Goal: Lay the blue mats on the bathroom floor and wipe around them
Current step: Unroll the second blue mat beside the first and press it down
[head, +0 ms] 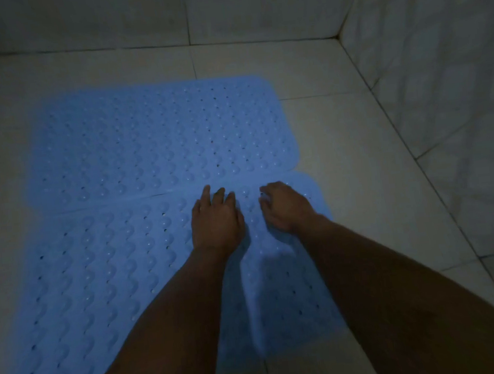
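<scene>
Two blue bubble-textured mats with small holes lie flat side by side on the pale tiled floor. The far mat (158, 135) meets the near mat (97, 278) along a seam across the middle of the view. My left hand (215, 217) rests palm down on the near mat just below that seam, fingers fairly straight. To its right, my right hand (284, 207) also rests on the near mat near its far right corner, with its fingers bent downward against the surface. Neither hand holds anything. No cloth is visible.
Pale floor tiles (357, 150) surround the mats on the far side and the right. Tiled walls (439, 60) rise at the back and right, meeting in a corner at the upper right. The room is dim.
</scene>
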`<action>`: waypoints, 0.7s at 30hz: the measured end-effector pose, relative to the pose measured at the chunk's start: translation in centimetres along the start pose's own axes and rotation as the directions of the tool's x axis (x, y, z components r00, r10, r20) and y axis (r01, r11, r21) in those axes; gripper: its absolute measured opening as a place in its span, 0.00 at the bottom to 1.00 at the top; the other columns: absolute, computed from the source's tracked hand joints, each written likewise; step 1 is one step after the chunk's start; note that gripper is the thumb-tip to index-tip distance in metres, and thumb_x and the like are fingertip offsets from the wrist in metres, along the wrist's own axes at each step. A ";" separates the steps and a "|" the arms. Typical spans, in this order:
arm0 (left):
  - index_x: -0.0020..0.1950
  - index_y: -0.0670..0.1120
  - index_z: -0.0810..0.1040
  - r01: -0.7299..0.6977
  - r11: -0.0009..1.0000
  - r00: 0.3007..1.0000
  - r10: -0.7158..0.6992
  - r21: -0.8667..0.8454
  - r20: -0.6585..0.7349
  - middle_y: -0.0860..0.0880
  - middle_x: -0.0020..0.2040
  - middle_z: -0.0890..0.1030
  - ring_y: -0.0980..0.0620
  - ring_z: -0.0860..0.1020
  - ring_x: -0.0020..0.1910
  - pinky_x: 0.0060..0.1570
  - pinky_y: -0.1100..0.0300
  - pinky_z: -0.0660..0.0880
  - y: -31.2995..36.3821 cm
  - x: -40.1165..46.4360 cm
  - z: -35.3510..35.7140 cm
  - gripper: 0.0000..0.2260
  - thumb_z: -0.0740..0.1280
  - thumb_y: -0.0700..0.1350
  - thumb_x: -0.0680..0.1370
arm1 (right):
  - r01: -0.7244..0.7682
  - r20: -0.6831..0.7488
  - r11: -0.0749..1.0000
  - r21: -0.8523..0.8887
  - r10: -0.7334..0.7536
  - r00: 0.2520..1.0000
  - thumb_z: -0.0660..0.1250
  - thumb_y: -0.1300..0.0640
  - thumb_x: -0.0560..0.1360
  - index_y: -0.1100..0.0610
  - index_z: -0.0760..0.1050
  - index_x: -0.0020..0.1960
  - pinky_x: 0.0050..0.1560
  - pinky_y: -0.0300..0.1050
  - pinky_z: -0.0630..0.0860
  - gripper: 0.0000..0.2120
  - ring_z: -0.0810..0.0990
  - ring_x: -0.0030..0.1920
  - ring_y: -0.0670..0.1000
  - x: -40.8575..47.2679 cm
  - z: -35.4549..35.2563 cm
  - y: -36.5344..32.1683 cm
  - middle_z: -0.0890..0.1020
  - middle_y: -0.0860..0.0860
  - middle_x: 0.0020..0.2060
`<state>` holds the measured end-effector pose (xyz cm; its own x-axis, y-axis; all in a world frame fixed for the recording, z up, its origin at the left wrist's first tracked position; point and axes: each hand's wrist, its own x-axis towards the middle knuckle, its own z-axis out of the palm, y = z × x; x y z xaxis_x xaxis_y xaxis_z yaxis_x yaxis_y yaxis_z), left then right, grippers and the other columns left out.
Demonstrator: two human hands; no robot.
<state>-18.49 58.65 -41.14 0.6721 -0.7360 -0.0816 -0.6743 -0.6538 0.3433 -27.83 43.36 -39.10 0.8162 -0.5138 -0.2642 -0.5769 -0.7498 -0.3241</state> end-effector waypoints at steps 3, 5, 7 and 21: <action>0.72 0.44 0.75 0.016 1.000 0.998 -0.015 0.011 -0.054 0.43 0.74 0.74 0.38 0.62 0.80 0.72 0.40 0.65 -1.9 -1.6 0.1 0.25 0.55 0.52 0.79 | 0.000 0.053 0.998 -0.055 0.003 0.999 0.51 0.41 0.83 0.59 0.57 0.80 0.80 0.60 0.53 0.32 0.50 0.81 0.60 -1.7 4.8 -1.4 0.55 0.60 0.81; 0.74 0.45 0.74 0.018 1.000 0.998 -0.017 0.017 -0.060 0.44 0.75 0.73 0.39 0.60 0.80 0.73 0.40 0.64 -2.8 -2.2 0.2 0.29 0.49 0.54 0.78 | 0.001 0.061 0.997 -0.081 0.004 0.998 0.44 0.33 0.78 0.59 0.50 0.82 0.80 0.61 0.48 0.41 0.44 0.82 0.59 -2.8 7.7 -1.6 0.48 0.59 0.82; 0.74 0.45 0.74 0.010 1.000 0.996 -0.008 0.024 -0.089 0.44 0.75 0.73 0.39 0.60 0.80 0.73 0.40 0.64 -3.6 -2.4 0.4 0.31 0.47 0.55 0.77 | 0.017 -0.022 0.993 -0.115 -0.019 1.000 0.43 0.30 0.78 0.59 0.48 0.82 0.81 0.60 0.45 0.43 0.43 0.82 0.59 -3.5 9.5 -1.5 0.47 0.59 0.82; 0.73 0.45 0.74 -0.026 0.997 0.986 0.037 0.068 -0.160 0.44 0.76 0.71 0.39 0.56 0.82 0.76 0.32 0.57 -5.9 -0.5 2.4 0.22 0.57 0.51 0.82 | 0.030 -0.202 0.984 -0.176 -0.066 0.977 0.49 0.31 0.80 0.60 0.49 0.82 0.80 0.61 0.48 0.42 0.43 0.82 0.56 -3.5 11.3 -1.4 0.49 0.57 0.82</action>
<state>-15.64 62.45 -45.37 0.6873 -0.7218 0.0818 -0.7107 -0.6448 0.2812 -30.20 50.95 -47.99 0.8422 -0.5365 -0.0534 -0.5373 -0.8268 -0.1665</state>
